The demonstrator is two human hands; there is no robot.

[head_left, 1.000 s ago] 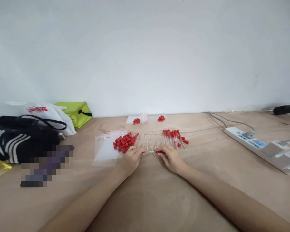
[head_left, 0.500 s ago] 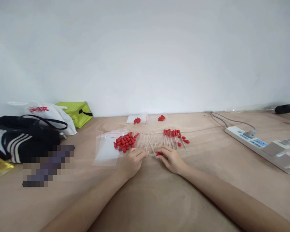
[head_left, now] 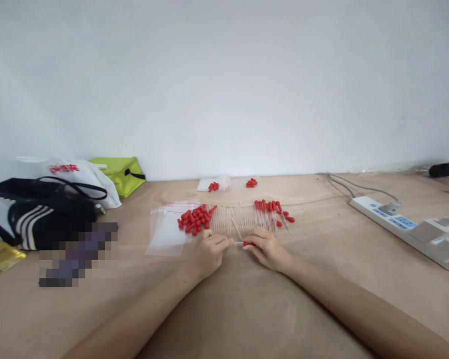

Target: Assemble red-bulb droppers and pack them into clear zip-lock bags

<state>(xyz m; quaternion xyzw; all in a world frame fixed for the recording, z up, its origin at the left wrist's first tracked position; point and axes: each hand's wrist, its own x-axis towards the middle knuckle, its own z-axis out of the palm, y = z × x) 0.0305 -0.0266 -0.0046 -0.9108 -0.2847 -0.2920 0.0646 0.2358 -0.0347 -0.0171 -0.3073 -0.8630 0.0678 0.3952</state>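
Between my two hands a thin glass dropper tube [head_left: 238, 244] lies level, its right end at a red rubber bulb [head_left: 246, 244]. My left hand [head_left: 211, 250] is closed, pinching the tube's left end between thumb and fingers. Closed over the bulb, my right hand [head_left: 268, 250] hides most of it. Just beyond them lies a row of clear glass tubes [head_left: 243, 215], with one tube slanting toward me. A heap of red bulbs [head_left: 196, 218] is at the row's left. On its right, several droppers with red bulbs [head_left: 270, 206] lie side by side.
Clear zip bags [head_left: 164, 237] lie flat left of the heap. Two more bags with red-bulbed droppers, one here [head_left: 205, 184], sit near the wall. A black bag [head_left: 52, 219], white plastic bag [head_left: 90, 179] and lime-green bag [head_left: 125, 172] stand left; a power strip [head_left: 381, 214] lies right.
Both hands have shifted slightly within the view, along with the whole scene. The tube and bulb are still held end to end, and a little more of the bulb's rim shows.
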